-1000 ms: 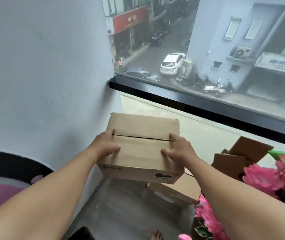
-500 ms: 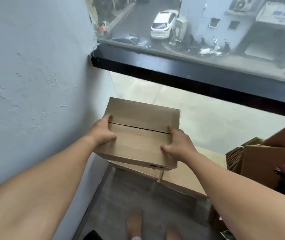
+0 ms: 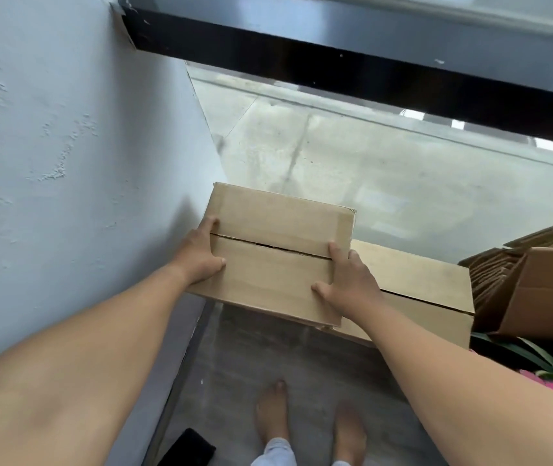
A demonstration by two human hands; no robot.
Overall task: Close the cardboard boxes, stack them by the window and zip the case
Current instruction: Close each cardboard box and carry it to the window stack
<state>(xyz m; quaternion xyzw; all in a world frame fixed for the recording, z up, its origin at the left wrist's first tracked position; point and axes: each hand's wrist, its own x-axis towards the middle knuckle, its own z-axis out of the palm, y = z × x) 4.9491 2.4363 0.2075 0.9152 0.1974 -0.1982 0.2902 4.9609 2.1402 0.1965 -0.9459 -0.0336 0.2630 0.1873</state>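
Hands clasp a closed brown cardboard box [image 3: 278, 250] by its ends: left hand [image 3: 201, 253] at the wall side, right hand [image 3: 349, 280] opposite, each grip curled round an edge. Box sits over a larger closed carton [image 3: 416, 290], below the black window frame [image 3: 335, 68]. Open cartons [image 3: 537, 290] lie right of the box.
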